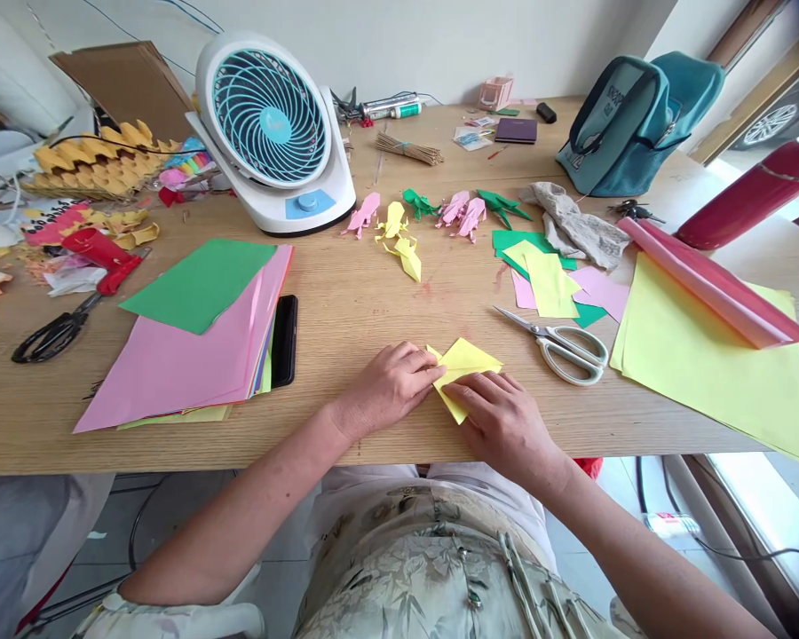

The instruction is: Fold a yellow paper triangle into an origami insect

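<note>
A small folded sheet of yellow paper (470, 358) lies near the table's front edge, with creases and pointed corners showing. My left hand (394, 390) is closed at its left corner, thumb and fingertips on the paper. From the lower right, my right hand (499, 417) presses its curled fingers on the paper, hiding part of it. White-handled scissors (573, 353) rest to the right of my right hand, blades pointing left. Beyond the hands stand small folded paper figures: yellow (406, 257), pink (363, 216) and green (502, 206).
Stacked coloured paper (186, 364) and a black phone (284, 342) lie left, below a fan (272, 124). Paper scraps (549, 280), yellow sheets (719, 364), a cloth (579, 222), a teal bag (629, 133) and a red bottle (749, 195) are at right.
</note>
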